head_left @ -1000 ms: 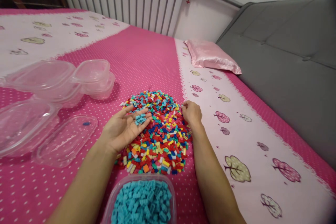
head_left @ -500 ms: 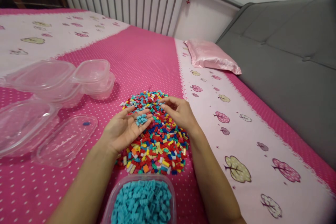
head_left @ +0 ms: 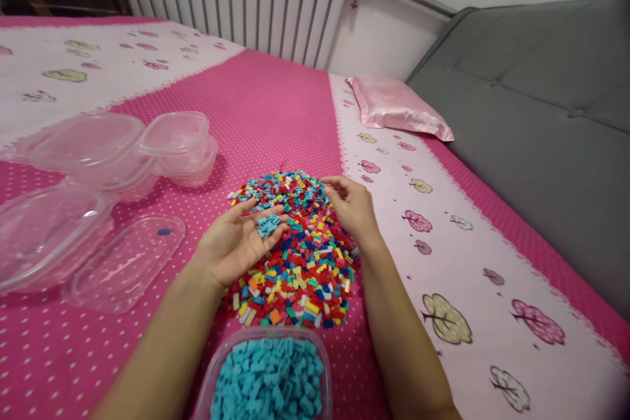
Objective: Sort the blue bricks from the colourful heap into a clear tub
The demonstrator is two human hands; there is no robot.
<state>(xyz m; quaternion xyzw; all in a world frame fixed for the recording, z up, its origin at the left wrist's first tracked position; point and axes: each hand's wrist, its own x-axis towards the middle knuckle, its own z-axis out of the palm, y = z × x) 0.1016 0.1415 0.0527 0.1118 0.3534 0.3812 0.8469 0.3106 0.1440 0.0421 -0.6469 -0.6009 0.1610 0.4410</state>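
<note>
My left hand (head_left: 236, 243) is palm up over the left side of a heap of small multicoloured toy bricks (head_left: 305, 269). Several light-blue toy bricks (head_left: 268, 226) rest on its outstretched fingers. At the far right edge of the heap, my right hand (head_left: 352, 207) points its thumb and fingers down in a pinch; what lies between the fingertips is too small to make out. Close to me, between my forearms, a clear plastic tub (head_left: 327, 374) is filled with light-blue bricks (head_left: 268, 380).
Stacked clear plastic containers (head_left: 88, 138) stand on the left of the bed. A clear lid (head_left: 123, 269) with one dark-blue brick (head_left: 164, 231) lies before them. Farther off are a pink pillow (head_left: 394, 105), a grey headboard (head_left: 531, 92) and a white radiator (head_left: 236, 0).
My right hand has moved to the right over the far part of the heap. My left hand stays nearly still with the light-blue bricks on it.
</note>
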